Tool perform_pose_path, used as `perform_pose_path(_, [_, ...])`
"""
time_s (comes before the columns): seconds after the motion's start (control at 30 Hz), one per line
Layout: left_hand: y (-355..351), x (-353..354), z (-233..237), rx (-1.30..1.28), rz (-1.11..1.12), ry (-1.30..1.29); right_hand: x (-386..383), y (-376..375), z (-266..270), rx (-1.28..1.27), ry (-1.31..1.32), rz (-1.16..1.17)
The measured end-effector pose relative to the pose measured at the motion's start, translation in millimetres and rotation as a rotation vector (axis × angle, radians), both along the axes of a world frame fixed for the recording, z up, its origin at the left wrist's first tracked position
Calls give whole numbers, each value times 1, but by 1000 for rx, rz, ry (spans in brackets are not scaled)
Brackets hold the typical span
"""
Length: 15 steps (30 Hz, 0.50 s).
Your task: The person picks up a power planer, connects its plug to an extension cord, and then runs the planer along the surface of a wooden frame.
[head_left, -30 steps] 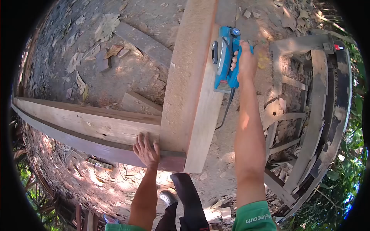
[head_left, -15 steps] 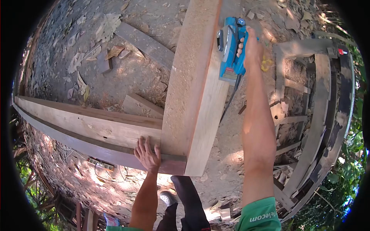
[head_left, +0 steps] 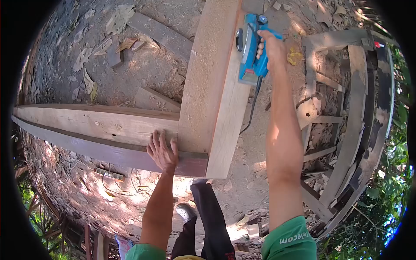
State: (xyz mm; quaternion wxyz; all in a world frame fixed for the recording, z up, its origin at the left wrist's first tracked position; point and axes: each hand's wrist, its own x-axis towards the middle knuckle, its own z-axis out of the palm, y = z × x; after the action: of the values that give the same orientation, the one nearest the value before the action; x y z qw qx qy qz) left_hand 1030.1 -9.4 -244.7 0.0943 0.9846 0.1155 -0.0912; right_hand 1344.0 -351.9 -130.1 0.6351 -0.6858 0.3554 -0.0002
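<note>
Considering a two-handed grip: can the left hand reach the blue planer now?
Probably not: the left hand rests on the crossbeam near the body, while the planer sits far up the plank in the outstretched right hand.

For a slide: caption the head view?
Right hand holds blue planer against a thick beam; left hand rests on the crossing plank.

cam=head, worn above and behind both hands | faces=forward and steeply down | range=left hand point(head_left: 161, 151) near, right hand point(head_left: 269, 45) farther ahead, arm outstretched | lens=fisheye, dark rim all round | views=one only
</note>
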Motion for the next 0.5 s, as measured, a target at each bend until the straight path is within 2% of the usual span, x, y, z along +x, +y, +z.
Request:
perform_pose_path(0.13, [-1, 0, -2, 19, 2, -35, -144, 50, 12, -35, 119, 3])
perform_pose_path(0.2, [-1, -2, -4, 26, 6, -35, -242, 77, 9, -89, 127, 7])
perform_pose_path(0.27, [-1, -2, -4, 17, 10, -48, -343, 108, 16, -24, 266, -57])
perform_pose_path(0.37, [-2, -5, -1, 13, 8, -40, -501, 142, -6, -83, 326, -44])
perform_pose_path(0.43, [-2, -3, -1, 13, 11, -39, -551, 159, 4, -88, 345, -59])
perform_pose_path(0.5, [-2, -5, -2, 14, 7, -37, -552, 159, 11, -111, 358, -44])
